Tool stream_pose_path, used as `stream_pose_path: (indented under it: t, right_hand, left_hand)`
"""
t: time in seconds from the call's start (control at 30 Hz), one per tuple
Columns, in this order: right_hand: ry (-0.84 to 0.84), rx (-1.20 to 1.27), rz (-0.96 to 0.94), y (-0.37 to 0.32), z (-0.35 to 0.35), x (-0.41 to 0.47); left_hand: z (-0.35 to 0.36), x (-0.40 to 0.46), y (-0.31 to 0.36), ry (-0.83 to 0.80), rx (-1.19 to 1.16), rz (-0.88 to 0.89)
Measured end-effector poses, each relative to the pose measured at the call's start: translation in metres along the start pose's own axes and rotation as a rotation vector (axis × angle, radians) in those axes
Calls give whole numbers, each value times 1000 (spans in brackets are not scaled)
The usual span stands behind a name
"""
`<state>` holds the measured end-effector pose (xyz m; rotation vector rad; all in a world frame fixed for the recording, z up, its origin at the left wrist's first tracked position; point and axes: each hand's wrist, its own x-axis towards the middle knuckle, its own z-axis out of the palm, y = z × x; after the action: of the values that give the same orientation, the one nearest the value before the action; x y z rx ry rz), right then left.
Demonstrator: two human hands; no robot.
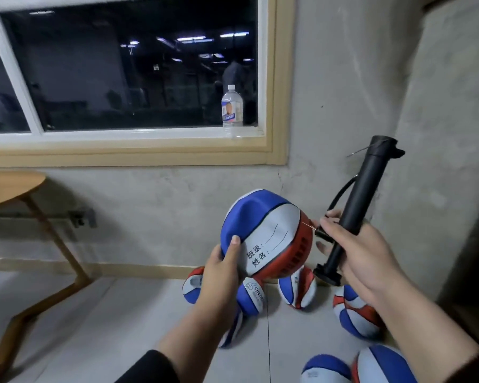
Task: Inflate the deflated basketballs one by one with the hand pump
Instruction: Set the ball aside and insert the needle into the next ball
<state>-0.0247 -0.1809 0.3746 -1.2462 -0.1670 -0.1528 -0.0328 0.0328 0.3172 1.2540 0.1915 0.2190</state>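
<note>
The left hand (221, 268) grips a dented blue, white and red ball (263, 233), held up before the wall. The right hand (354, 252) holds the black pump (362, 200) tilted upright and pinches its needle (310, 226) at the ball's red panel. More limp balls (354, 310) lie on the floor (94, 327) below. A bottle (232, 111) stands on the sill (122, 134).

Dented blue-white-red basketball (263, 233) aloft, black hand pump (362, 200) tilted upright beside it, needle (309, 226) at its side
</note>
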Motion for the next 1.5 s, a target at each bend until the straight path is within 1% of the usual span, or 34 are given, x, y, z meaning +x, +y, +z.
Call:
stream_pose_path:
  t: [0.07, 0.13, 0.2, 0.3, 0.37, 0.43, 0.5, 0.57, 0.7, 0.77, 0.87, 1.1, 1.23, 1.37, 1.43, 1.5]
  right_hand:
    - [3, 12, -16, 5, -4, 1]
    - [-5, -49, -38, 6, -7, 2]
    - [-18, -85, -38, 6, -8, 3]
    - [36, -63, -53, 2, -12, 7]
    - [54, -26, -68, -3, -12, 9]
    - [33, 15, -59, -7, -10, 9]
    - [28, 30, -67, -10, -10, 7]
    - [24, 30, -85, -12, -11, 6]
    - [-32, -84, -137, -11, -8, 3]
    - [-46, -169, -184, -11, -1, -2]
    - [-67, -237, -211, -11, 5, -4]
    - [-72, -226, -237, -12, 9, -1]
    - [-52, -206, -253, -13, 11, -1]
    - [-6, -85, -240, -15, 6, 3]
    - [-8, -29, -217, -17, 3, 4]
    - [-32, 33, -177, -19, 3, 3]
  left_hand:
    - [1, 1, 1, -38, -24, 1]
    - [4, 3, 4, -63, -46, -20]
    - [4, 5, 5, -53, -73, -30]
    - [2, 7, 2, -41, -68, 13]
    - [3, 7, 1, -90, -65, 52]
    - [6, 5, 1, -158, -88, 63]
    - [7, 6, 3, -225, -113, 61]
    - [7, 8, 10, -258, -99, 23]
    - [4, 13, 20, -222, -16, -47]
    - [1, 13, 23, -259, -3, -80]
    - [-3, 7, 25, -321, -62, -102]
    - [-7, 4, 20, -269, -156, 59]
    - [-6, 5, 19, -278, -189, 92]
    - [-3, 5, 19, -249, -193, 118]
    - [-2, 5, 21, -215, -179, 148]
    - [0, 2, 22, -175, -117, 185]
